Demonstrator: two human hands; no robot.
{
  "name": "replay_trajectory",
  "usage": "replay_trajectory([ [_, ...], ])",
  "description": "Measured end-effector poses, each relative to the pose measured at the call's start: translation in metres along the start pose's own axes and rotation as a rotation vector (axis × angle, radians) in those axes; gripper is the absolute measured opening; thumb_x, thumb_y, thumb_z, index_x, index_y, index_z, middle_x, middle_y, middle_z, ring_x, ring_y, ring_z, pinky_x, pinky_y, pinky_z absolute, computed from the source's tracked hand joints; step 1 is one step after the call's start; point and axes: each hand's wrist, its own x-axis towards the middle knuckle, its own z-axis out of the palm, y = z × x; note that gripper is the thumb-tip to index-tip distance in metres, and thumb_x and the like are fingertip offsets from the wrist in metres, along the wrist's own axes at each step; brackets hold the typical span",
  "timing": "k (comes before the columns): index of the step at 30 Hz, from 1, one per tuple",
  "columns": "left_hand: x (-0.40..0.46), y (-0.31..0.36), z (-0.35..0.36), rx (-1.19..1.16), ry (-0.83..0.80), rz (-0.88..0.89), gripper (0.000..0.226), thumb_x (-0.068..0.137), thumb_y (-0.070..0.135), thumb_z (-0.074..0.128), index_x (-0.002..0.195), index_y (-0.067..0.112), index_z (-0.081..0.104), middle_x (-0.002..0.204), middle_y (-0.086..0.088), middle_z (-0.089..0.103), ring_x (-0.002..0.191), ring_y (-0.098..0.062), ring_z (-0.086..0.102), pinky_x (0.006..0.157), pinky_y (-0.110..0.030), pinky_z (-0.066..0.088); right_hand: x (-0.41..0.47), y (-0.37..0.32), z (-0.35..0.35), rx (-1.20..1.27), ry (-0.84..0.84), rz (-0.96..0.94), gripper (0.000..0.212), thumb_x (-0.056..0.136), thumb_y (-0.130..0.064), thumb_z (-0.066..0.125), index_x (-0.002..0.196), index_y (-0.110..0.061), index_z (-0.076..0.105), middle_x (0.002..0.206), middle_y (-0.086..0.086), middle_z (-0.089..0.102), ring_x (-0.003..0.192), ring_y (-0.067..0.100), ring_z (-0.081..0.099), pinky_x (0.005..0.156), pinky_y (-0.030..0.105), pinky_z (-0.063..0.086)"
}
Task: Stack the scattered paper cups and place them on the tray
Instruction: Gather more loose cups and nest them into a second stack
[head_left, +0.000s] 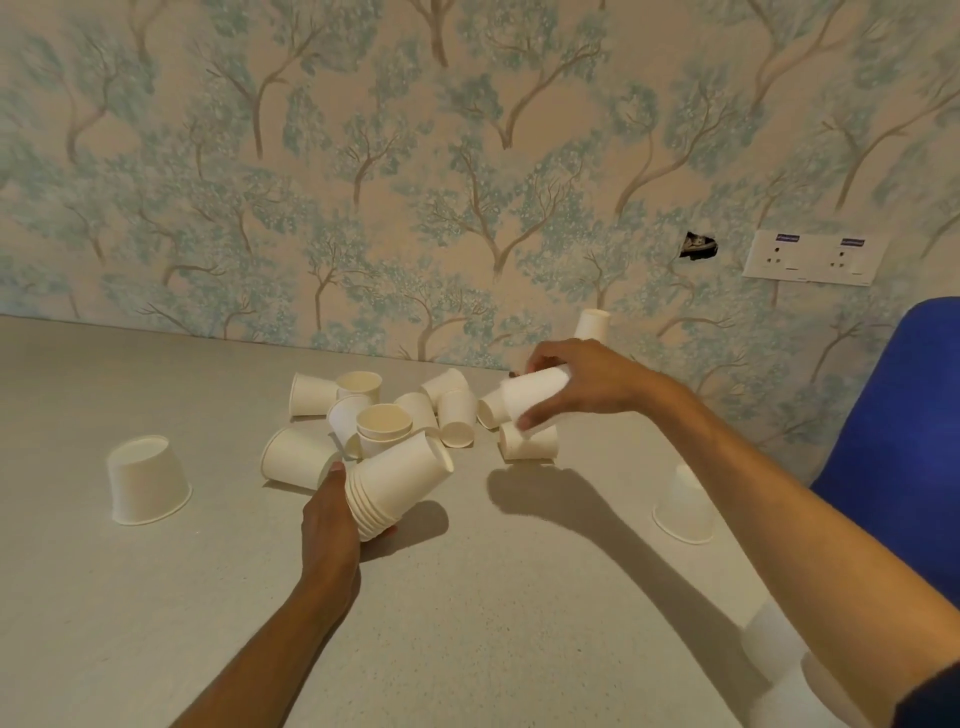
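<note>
Mid-collection: left hand (332, 512) grips a nested stack (396, 483) above the table (156, 597); right hand (582, 379) clasps one cup (535, 397) over the loose pile (395, 410). Next, nest that cup into the stack; no tray visible.

— Any writing to read?
— Only two small blue labels (787, 238) on the white socket plate (813, 258), right of the frame; the print is too blurred to read.

matt white paper cups (147, 479) on a smooth speckled matt table (467, 597).
</note>
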Motion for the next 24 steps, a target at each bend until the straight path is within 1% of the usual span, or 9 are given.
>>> replay_trajectory([
  [5,-0.006,0.001,0.001,0.003,0.007,0.005,0.036,0.1,0.045,0.044,0.127,0.022,0.051,0.12,-0.015,0.064,0.104,-0.036,0.064,0.07,-0.04,0.057,-0.002,-0.048,0.047,0.155,-0.06,-0.136,0.053,0.066,-0.052,0.084,0.11,-0.028,0.068,0.105,-0.009,0.067,0.091,0.011,0.062,0.076,0.029,0.054],
  [8,-0.008,0.003,0.004,0.022,0.008,-0.006,0.042,0.099,0.048,0.045,0.13,0.02,0.051,0.118,-0.016,0.064,0.103,-0.037,0.064,0.072,-0.046,0.059,0.002,-0.067,0.093,0.175,-0.108,-0.151,0.054,0.074,-0.055,0.077,0.116,-0.025,0.062,0.108,-0.004,0.064,0.093,0.016,0.06,0.076,0.03,0.05],
  [10,-0.01,0.003,0.003,0.048,0.02,0.001,0.04,0.098,0.047,0.047,0.127,0.02,0.052,0.119,-0.017,0.064,0.103,-0.039,0.065,0.077,-0.053,0.059,0.001,-0.079,0.124,0.244,-0.075,-0.122,0.054,0.081,-0.059,0.067,0.12,-0.022,0.054,0.111,-0.001,0.062,0.095,0.019,0.058,0.075,0.031,0.047],
  [13,-0.012,0.006,-0.001,0.032,0.06,0.005,0.049,0.096,0.05,0.046,0.132,0.018,0.053,0.121,-0.017,0.065,0.104,-0.038,0.065,0.072,-0.048,0.061,0.002,-0.092,0.144,0.67,0.106,-0.047,0.048,0.094,-0.061,0.043,0.123,-0.024,0.053,0.122,0.0,0.059,0.104,0.016,0.055,0.073,0.021,0.045],
  [15,-0.01,0.012,-0.008,0.018,0.093,0.021,0.052,0.097,0.05,0.045,0.137,0.017,0.05,0.121,-0.014,0.064,0.105,-0.036,0.064,0.07,-0.042,0.06,0.005,-0.095,0.156,1.055,0.298,0.091,0.045,0.097,-0.058,0.033,0.114,-0.025,0.059,0.117,0.004,0.063,0.1,0.016,0.058,0.066,0.019,0.049],
  [17,-0.007,0.023,-0.021,0.0,0.146,0.03,0.049,0.098,0.049,0.043,0.136,0.018,0.051,0.12,-0.013,0.063,0.103,-0.034,0.065,0.075,-0.044,0.06,0.006,-0.089,0.181,1.2,0.502,0.258,0.04,0.093,-0.063,0.037,0.098,-0.032,0.062,0.103,0.001,0.066,0.093,0.017,0.061,0.076,0.034,0.056],
  [19,-0.002,0.032,-0.04,0.001,0.202,0.045,0.047,0.095,0.05,0.043,0.127,0.02,0.058,0.119,-0.015,0.065,0.094,-0.032,0.068,0.081,-0.048,0.059,0.001,-0.084,0.211,1.175,0.494,0.345,0.03,0.088,-0.062,0.049,0.092,-0.036,0.062,0.099,-0.005,0.065,0.096,0.019,0.062,0.086,0.044,0.055],
  [21,0.003,0.04,-0.059,-0.029,0.279,0.07,0.044,0.094,0.049,0.045,0.121,0.018,0.06,0.117,-0.018,0.066,0.09,-0.031,0.069,0.08,-0.05,0.06,0.0,-0.082,0.227,1.158,0.389,0.332,0.016,0.088,-0.046,0.063,0.093,-0.031,0.063,0.096,-0.006,0.065,0.095,0.021,0.064,0.085,0.042,0.058],
  [24,0.011,0.048,-0.083,-0.072,0.363,0.106,0.048,0.095,0.046,0.046,0.13,0.014,0.055,0.116,-0.018,0.064,0.1,-0.034,0.066,0.065,-0.043,0.061,0.0,-0.08,0.229,0.994,0.28,0.245,0.008,0.09,-0.031,0.067,0.095,-0.026,0.063,0.093,-0.008,0.066,0.088,0.015,0.065,0.078,0.033,0.06],
])
